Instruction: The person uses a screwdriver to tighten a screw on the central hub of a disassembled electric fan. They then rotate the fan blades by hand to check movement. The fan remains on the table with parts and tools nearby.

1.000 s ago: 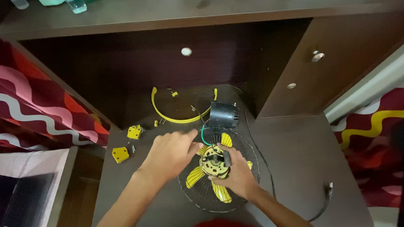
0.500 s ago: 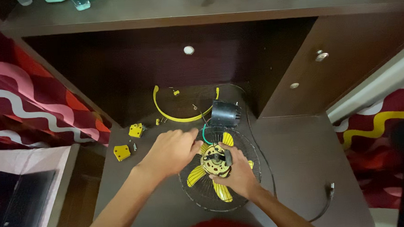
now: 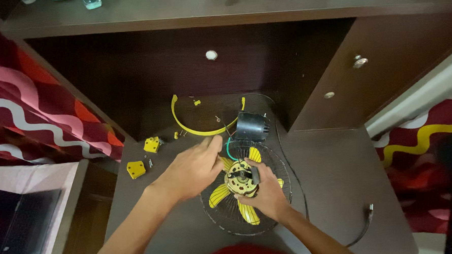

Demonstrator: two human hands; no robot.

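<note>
On the dark desk (image 3: 340, 178), the right hand (image 3: 267, 194) pinches the fan motor (image 3: 241, 179) at centre; the left hand (image 3: 195, 169), fingers spread, steadies the yellow blades (image 3: 229, 190). Loose screws (image 3: 149, 162) at nine o'clock could roll off.

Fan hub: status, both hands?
Left hand on yellow blades, right hand gripping fan hub. Wire guard underneath. Black motor cover set aside.
</note>
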